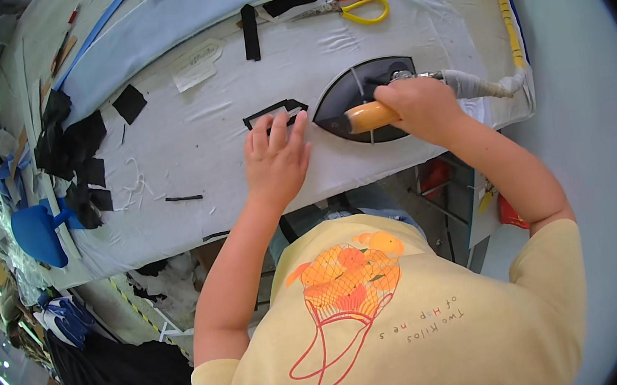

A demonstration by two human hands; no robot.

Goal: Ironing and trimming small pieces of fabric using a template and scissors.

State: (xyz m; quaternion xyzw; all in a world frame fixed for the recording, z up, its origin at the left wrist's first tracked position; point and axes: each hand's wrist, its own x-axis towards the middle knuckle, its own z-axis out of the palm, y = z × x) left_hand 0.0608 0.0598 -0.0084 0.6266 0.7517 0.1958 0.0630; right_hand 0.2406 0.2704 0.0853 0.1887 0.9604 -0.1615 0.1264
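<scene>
My right hand (424, 107) grips the wooden handle (370, 116) of a black steam iron (358, 94) that rests flat on the white padded ironing table (196, 144). My left hand (276, 156) lies flat, fingers spread, on a small black fabric piece with a cut-out centre (276, 111), just left of the iron's tip. A wrapped hose (479, 85) runs from the iron to the right.
Scissors with red and yellow handles (355, 1) lie at the far side next to black strips (251, 32). Several black fabric scraps (75, 150) pile at the left. A blue brush-like tool (37, 232) sits at the left edge. Light blue cloth (159, 19) lies beyond.
</scene>
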